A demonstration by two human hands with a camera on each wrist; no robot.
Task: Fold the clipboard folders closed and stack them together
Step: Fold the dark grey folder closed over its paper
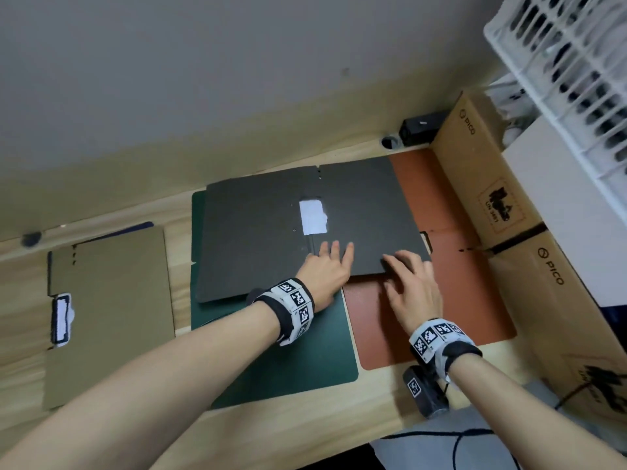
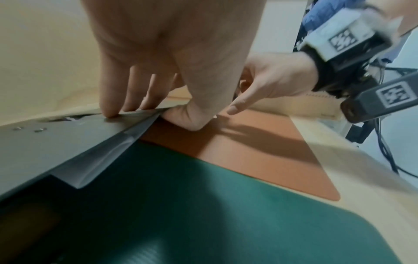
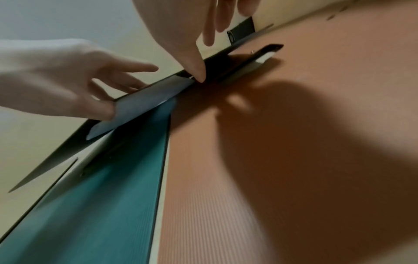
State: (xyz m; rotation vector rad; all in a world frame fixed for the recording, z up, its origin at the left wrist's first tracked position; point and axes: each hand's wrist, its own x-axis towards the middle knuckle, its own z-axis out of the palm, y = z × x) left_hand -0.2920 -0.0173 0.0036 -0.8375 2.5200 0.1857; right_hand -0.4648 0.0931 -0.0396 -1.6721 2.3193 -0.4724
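Black folder [image 1: 271, 212] lies open across green folder [image 1: 288, 351] and orange folder [image 1: 451, 300] on surface; left hand [image 1: 325, 269] pinches its near edge, right hand [image 1: 412, 286] grips same edge, tan folder [image 1: 112, 300] closed far left

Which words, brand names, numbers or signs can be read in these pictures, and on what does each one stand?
"PICO": far cardboard box, by a round logo.
"PICO": near cardboard box, by the same logo.
Black diamond label on the far box: lettering too blurred to read.
Wristbands and the camera: square black-and-white markers, no words.
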